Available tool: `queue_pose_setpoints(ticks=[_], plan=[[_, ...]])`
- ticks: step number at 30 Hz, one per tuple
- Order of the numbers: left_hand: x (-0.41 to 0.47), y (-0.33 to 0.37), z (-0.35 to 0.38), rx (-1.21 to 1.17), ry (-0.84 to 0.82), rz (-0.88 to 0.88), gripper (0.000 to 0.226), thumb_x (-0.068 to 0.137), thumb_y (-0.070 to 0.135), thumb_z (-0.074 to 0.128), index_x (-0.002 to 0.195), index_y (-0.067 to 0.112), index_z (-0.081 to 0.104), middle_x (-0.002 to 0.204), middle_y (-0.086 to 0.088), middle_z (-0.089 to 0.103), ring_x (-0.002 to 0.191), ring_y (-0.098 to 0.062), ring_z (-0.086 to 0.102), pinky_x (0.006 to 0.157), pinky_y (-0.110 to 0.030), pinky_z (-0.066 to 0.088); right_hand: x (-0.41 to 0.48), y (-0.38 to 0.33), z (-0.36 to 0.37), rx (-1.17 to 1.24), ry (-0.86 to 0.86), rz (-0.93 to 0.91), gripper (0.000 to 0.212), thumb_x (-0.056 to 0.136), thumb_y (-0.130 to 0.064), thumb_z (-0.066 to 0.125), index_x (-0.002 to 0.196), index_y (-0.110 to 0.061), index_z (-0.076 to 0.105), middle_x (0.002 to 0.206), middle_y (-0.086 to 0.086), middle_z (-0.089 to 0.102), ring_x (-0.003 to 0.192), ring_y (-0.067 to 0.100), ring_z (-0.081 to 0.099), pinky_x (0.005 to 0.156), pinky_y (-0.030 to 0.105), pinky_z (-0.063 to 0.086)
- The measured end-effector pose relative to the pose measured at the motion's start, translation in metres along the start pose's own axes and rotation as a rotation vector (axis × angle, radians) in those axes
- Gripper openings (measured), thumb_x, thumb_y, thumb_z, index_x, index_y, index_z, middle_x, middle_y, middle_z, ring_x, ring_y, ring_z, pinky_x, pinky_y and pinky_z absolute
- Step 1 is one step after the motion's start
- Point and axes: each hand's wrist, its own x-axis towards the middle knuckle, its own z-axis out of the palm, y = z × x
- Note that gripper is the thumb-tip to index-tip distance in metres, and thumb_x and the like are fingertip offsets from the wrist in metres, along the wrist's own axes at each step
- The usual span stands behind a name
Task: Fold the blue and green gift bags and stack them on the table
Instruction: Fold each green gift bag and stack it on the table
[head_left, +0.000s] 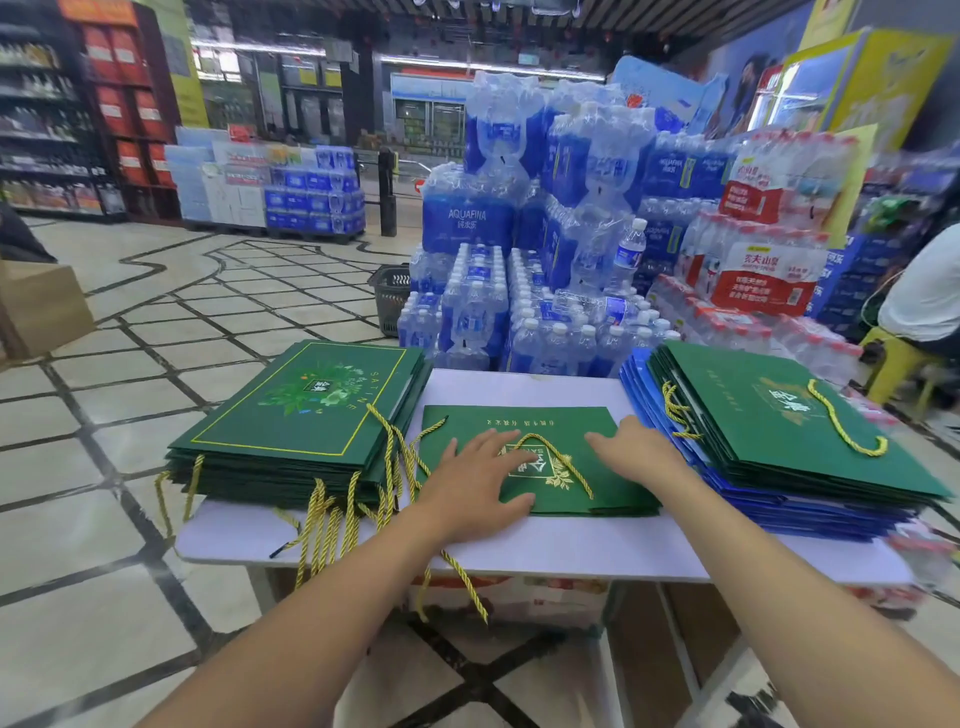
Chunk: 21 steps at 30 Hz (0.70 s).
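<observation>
A flat green gift bag (566, 426) with a gold cord handle lies in the middle of the white table (519, 551). My left hand (478, 483) presses flat on its left half, fingers spread. On the bag's right half rests my right hand (639, 449), fingers straight. A tall stack of folded green bags (291, 421) sits at the table's left, gold cords hanging over the edge. On the right a stack of green bags (789, 421) lies on top of blue bags (810, 514).
Shrink-wrapped packs of bottled water (540, 249) are piled behind the table. A seated person in white (924, 291) is at the far right on a yellow stool. A shopping basket (392, 296) and a cardboard box (41, 306) stand on the tiled floor.
</observation>
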Motion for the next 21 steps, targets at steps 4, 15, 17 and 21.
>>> queue_pose_setpoints(ticks=[4,15,17,21], plan=[[0.003,0.006,-0.018,-0.041,-0.025,-0.009,0.065,0.097,0.054,0.051,0.158,0.042,0.029,0.165,0.011,0.031,0.153,-0.014,0.026,0.125,-0.056,0.018,0.005,-0.012,-0.035,0.265,0.037,-0.043,0.058,0.088,-0.042,0.054,0.138,-0.014,0.048,0.135,0.011,0.055,0.117,0.032,0.056,0.093,0.041,0.050],[0.040,0.051,-0.155,-0.682,0.054,-0.309,0.104,0.076,0.101,0.020,0.144,0.031,0.055,0.145,-0.005,0.059,0.134,-0.029,0.055,0.115,-0.052,0.036,-0.060,-0.102,-0.100,1.347,-0.059,-0.466,0.012,0.102,-0.021,0.055,0.105,-0.016,0.066,0.107,0.002,0.070,0.086,0.016,0.068,0.073,0.029,0.057],[0.017,0.071,-0.194,-0.678,-0.016,-0.372,0.090,0.088,0.090,0.026,0.150,0.029,0.049,0.146,-0.010,0.053,0.132,-0.036,0.053,0.109,-0.050,0.040,-0.066,-0.112,-0.096,1.371,-0.139,-0.521,0.020,0.104,-0.029,0.053,0.108,-0.020,0.070,0.114,-0.002,0.073,0.098,0.019,0.071,0.089,0.037,0.057],[0.010,0.065,-0.236,-0.632,-0.092,-0.445,0.052,0.094,0.066,0.054,0.119,0.021,0.056,0.127,-0.011,0.059,0.113,-0.038,0.065,0.091,-0.061,0.057,-0.074,-0.125,-0.085,1.346,-0.248,-0.613,0.035,0.109,-0.035,0.042,0.133,-0.023,0.065,0.132,-0.008,0.069,0.123,0.019,0.065,0.100,0.043,0.053]])
